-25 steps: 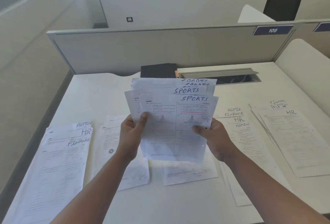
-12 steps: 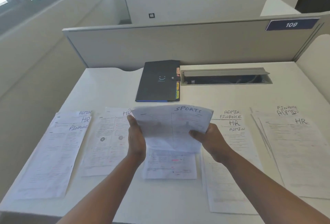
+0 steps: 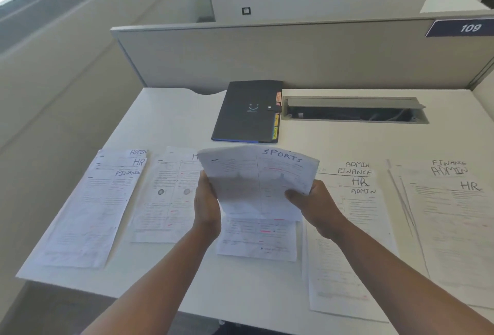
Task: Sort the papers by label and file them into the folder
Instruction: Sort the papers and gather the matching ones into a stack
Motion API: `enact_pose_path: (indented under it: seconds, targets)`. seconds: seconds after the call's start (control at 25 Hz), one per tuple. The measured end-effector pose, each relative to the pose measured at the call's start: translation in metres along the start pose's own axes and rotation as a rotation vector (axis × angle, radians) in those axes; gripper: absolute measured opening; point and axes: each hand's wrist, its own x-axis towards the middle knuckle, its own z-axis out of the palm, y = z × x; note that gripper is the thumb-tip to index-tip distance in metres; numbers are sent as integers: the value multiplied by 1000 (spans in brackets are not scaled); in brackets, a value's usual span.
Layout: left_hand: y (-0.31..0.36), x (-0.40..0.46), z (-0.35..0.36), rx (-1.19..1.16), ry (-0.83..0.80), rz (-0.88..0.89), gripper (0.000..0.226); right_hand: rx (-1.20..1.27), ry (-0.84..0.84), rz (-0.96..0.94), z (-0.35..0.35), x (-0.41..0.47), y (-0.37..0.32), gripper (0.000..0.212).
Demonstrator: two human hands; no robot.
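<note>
Both hands hold a stack of papers labelled SPORTS (image 3: 256, 182) above the middle of the white desk (image 3: 171, 121). My left hand (image 3: 207, 202) grips its left edge and my right hand (image 3: 312, 203) grips its right edge. A dark folder (image 3: 250, 111) with coloured tabs lies shut at the back of the desk. Piles marked ADMIN, HR and FINANCE lie flat: one at the far left (image 3: 101, 201), one beside it (image 3: 165, 195), one right of centre (image 3: 350, 227), one at the far right (image 3: 454, 222). Another sheet (image 3: 258, 238) lies under the held stack.
An open cable tray (image 3: 355, 110) is sunk into the desk right of the folder. A grey partition (image 3: 267, 54) with a plate reading 109 closes off the back. The desk's left edge drops off beside the far-left pile.
The SPORTS stack, held up and fanned a second ago, has been lowered towards the desk and squared together. The folder behind it has come into full view.
</note>
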Motion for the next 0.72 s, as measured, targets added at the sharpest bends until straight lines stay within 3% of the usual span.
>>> enact_pose_path:
  seconds: [0.4,0.6,0.72]
  targets:
    - [-13,-11,-2,-72,-10,4,45,0,-31,38,2,-3,10,33]
    - [-16,-23,-6,-6,-65,-13,75,-5,-65,70,4,-8,21,29]
    - [-11,-31,-9,-53,-94,44,73,-16,-88,58,3,-10,25,28]
